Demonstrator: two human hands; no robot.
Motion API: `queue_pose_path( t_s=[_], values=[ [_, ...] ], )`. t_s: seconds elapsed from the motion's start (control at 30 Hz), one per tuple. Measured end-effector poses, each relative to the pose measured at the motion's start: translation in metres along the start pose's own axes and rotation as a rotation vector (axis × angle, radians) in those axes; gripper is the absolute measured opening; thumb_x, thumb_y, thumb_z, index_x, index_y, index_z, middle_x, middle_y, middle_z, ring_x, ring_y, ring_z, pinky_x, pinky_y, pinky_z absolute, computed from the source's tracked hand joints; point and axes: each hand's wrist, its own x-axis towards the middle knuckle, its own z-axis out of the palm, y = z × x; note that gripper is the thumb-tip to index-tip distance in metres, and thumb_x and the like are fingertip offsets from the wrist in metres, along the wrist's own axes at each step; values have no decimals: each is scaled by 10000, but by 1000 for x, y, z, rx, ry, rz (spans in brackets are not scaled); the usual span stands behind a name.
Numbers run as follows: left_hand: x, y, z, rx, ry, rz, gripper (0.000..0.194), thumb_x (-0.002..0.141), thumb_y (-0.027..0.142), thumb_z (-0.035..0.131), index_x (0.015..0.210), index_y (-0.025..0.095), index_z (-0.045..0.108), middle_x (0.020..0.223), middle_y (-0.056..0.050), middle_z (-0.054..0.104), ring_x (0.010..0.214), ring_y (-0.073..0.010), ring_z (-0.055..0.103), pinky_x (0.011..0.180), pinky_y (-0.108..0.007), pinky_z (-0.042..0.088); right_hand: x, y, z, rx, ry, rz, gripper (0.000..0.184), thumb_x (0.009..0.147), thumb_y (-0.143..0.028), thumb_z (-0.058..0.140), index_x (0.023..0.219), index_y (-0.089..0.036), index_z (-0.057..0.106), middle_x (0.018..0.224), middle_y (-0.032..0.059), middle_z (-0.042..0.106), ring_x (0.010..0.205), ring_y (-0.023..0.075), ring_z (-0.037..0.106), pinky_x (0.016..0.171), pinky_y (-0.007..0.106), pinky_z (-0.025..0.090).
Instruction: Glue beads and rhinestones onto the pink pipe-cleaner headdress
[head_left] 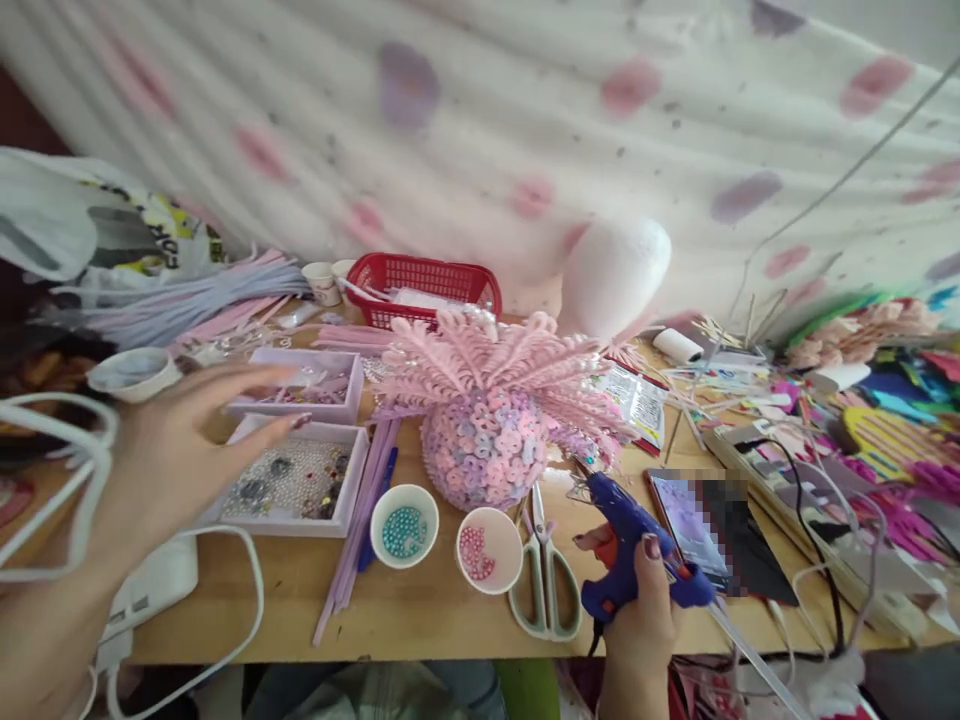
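In my right hand (646,610) is a blue hot glue gun (626,520), its nozzle pointing up and left and a clear glue stick (757,655) trailing from its back. My left hand (176,440) hovers with thumb and fingers apart, holding nothing, above two shallow boxes. The nearer box (351,490) has pearls and small beads in it; the farther box (346,385) contains small bits. Between my hands stands a ball (484,450) covered in pink and lilac sequin flowers, topped with pink fuzzy plumes (469,360) edged with pearls.
Cups of teal beads (403,530) and pink beads (487,550) sit in front of the ball, beside scissors (546,585). A red basket (427,275) and a white foam shape (619,275) are behind. A phone (686,520), power strip (750,460) and cables crowd the right.
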Motion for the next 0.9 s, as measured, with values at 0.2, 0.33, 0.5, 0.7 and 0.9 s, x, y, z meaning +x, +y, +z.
queue_pose_path(
  t_s=[0.2,0.33,0.5,0.7,0.9],
  values=[
    [-13,-7,-7,-35,-163,-274,381,845,477,536,1012,254,796,408,93,581,345,-143,510,416,-236,400,-21,-19,12,-145,111,-26,535,713,-727,772,658,-196,730,671,66,714,607,209,662,549,294,530],
    [-20,-15,-3,-33,-124,-196,325,848,474,650,1097,311,780,534,95,685,448,-165,623,474,-254,452,-25,-23,12,-215,70,-16,589,746,-773,713,661,-190,731,642,70,704,456,160,538,405,286,397],
    [-19,-27,15,-126,-146,227,204,887,373,597,930,347,795,969,35,838,874,-244,773,822,-373,585,-23,-22,11,-268,108,18,560,736,-753,751,724,-192,741,702,73,731,624,212,663,496,283,456],
    [-26,-37,30,-184,-180,148,195,827,335,686,632,328,681,846,75,800,773,-237,724,787,-403,556,-13,-19,18,-262,-26,-17,629,723,-819,723,605,-203,691,629,69,700,640,231,672,687,354,551],
    [-30,-41,32,-194,-236,47,278,893,357,618,617,326,629,777,101,735,793,-243,671,816,-433,513,-4,-14,22,-181,-116,48,665,694,-857,725,571,-206,670,573,67,668,600,235,658,634,347,542]
  ],
)
